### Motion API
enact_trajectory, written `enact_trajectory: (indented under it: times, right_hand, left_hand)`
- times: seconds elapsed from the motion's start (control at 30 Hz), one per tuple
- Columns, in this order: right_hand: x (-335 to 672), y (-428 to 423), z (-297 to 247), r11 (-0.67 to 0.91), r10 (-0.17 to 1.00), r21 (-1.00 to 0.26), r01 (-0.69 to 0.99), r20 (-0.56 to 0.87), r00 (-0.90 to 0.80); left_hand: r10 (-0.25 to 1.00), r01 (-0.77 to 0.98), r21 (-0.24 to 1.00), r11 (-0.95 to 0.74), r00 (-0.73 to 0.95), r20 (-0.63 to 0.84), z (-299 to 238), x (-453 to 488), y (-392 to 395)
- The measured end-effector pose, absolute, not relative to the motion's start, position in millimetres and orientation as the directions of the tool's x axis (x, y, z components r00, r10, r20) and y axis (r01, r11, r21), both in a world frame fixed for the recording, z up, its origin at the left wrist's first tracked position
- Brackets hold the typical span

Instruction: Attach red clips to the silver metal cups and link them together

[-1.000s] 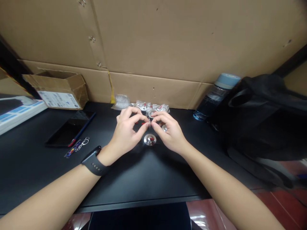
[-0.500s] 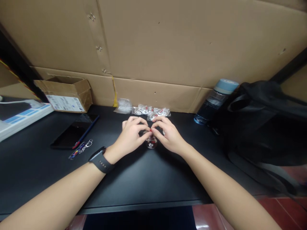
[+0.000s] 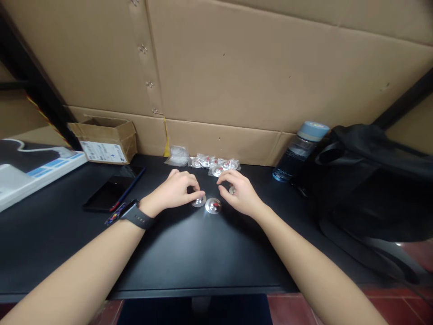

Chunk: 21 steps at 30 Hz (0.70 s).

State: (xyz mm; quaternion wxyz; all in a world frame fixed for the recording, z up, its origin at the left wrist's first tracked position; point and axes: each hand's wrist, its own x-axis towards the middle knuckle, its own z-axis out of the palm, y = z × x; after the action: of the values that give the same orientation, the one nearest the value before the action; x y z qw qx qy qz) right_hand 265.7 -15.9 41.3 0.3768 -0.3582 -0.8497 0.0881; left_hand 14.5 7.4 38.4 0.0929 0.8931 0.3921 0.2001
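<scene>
Small round silver metal discs with raised centres and red bits, resembling finger cymbals, are at my hands. One finger cymbal (image 3: 213, 206) lies flat on the black table between them. My left hand (image 3: 181, 189), with a dark watch at the wrist, pinches thumb and fingers at another finger cymbal (image 3: 199, 201), partly covered by the fingertips. Curved but apart are the thumb and forefinger of my right hand (image 3: 238, 192). Behind them shows part of a further silver disc (image 3: 232, 190), mostly hidden by that hand.
Clear bags of similar discs (image 3: 216, 166) lie along the cardboard wall (image 3: 237, 81), beside a clear plastic packet (image 3: 177, 155). Leftward are an open carton (image 3: 108, 142), a phone (image 3: 115, 187) and a power strip (image 3: 43, 174). A water bottle (image 3: 297, 151) and black bag (image 3: 368, 185) stand right.
My hands, whose fingertips met above the disc at a red bit, have drawn apart. The left has moved left to another disc, and the middle disc now lies uncovered.
</scene>
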Motion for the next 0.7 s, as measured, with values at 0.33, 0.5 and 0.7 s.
enact_trajectory:
  times: [0.33, 0.5, 0.7]
  right_hand:
    - [272, -13, 41, 0.717, 0.682, -0.413, 0.561, 0.583, -0.442]
    - [274, -10, 40, 0.709, 0.689, -0.415, 0.57, 0.58, -0.435]
    - [276, -9, 40, 0.713, 0.682, -0.403, 0.574, 0.588, -0.435]
  left_hand:
    - [0.95, 0.948, 0.198, -0.248, 0.198, 0.241, 10, -30, 49]
    - [0.962, 0.953, 0.185, -0.24, 0.208, 0.176, 5, -32, 52]
    - [0.932, 0.949, 0.181, -0.258, 0.195, 0.305, 19, -30, 45]
